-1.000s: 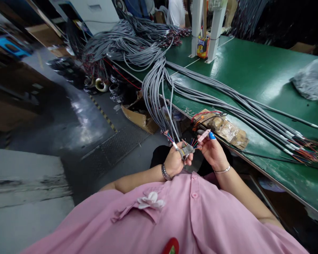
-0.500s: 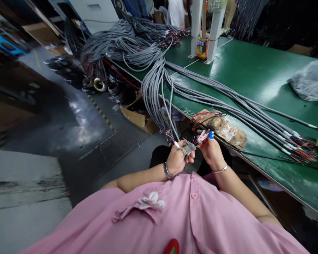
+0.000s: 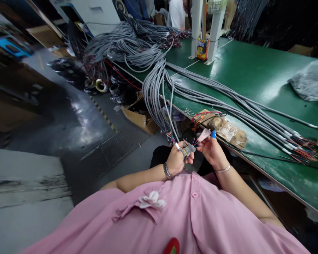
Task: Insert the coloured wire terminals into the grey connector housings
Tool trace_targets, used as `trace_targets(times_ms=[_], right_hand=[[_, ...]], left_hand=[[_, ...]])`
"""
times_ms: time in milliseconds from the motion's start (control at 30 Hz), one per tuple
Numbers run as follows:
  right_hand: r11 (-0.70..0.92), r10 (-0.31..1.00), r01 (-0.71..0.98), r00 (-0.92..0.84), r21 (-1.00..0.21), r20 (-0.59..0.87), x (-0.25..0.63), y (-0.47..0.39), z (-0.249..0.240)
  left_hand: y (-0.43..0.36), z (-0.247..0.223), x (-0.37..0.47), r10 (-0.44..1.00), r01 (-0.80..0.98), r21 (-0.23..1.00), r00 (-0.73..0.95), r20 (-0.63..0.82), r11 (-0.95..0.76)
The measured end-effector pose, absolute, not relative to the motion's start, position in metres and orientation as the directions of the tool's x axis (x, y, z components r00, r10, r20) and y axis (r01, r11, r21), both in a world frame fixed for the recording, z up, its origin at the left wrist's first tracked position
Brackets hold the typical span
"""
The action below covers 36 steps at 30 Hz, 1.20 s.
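My left hand (image 3: pixel 177 158) is closed round the end of a grey cable (image 3: pixel 175 135), with a grey fabric sleeve over its thumb. Thin coloured wires (image 3: pixel 194 141) fan out past that thumb towards the right. Close beside them, my right hand (image 3: pixel 212 151) has its fingers pinched on a small pale pink tool (image 3: pixel 204 135), whose exact kind I cannot make out. A blue cover sits on the right thumb. Other cable ends with bared coloured wires (image 3: pixel 171 137) hang just behind my left hand.
Grey cables (image 3: pixel 228 93) run across the green table (image 3: pixel 254 67), several ending in bare wires at the right. A taped wooden block (image 3: pixel 228 132) lies at the near edge. A plastic bag (image 3: pixel 311 79) rests far right; a cardboard box (image 3: pixel 139 116) stands below the table.
My right hand has moved slightly right, and the pink tool has turned in its fingers, its split jaws no longer showing. My left hand keeps its hold on the cable.
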State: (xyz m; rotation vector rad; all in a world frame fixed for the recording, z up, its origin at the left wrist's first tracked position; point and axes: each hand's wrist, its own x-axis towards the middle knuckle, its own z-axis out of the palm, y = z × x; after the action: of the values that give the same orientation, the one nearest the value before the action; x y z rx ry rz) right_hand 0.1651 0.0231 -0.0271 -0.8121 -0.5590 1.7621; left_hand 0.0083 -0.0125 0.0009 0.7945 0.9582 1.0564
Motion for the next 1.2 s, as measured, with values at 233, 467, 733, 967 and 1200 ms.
trace_targets(times_ms=[233,467,733,967,1200], right_hand=[[-0.442,0.804,-0.253,-0.537,-0.861,-0.256,0.200,0.015,-0.023],[-0.368,0.766,-0.069,-0.588,-0.927,-0.260,0.200,0.019,-0.005],[-0.225,0.745,0.024,-0.641,-0.974,-0.188,0.187,0.025,0.001],[-0.230,0.745,0.038,-0.636,-0.972,-0.201,0.183,0.026,0.003],[-0.298,0.816,-0.073,-0.537,-0.952,-0.214,0.195,0.019,-0.012]], left_hand=[[-0.015,-0.007,-0.004,0.924,-0.173,0.936,0.291,-0.249,0.307],[-0.016,-0.009,-0.007,0.884,-0.014,0.962,0.398,-0.245,0.273],[-0.016,-0.010,-0.008,0.803,0.073,0.947,0.512,-0.306,0.314],[-0.015,-0.013,-0.009,0.775,-0.007,0.908,0.524,-0.353,0.418],[-0.012,-0.016,-0.008,0.819,-0.086,0.891,0.441,-0.367,0.445]])
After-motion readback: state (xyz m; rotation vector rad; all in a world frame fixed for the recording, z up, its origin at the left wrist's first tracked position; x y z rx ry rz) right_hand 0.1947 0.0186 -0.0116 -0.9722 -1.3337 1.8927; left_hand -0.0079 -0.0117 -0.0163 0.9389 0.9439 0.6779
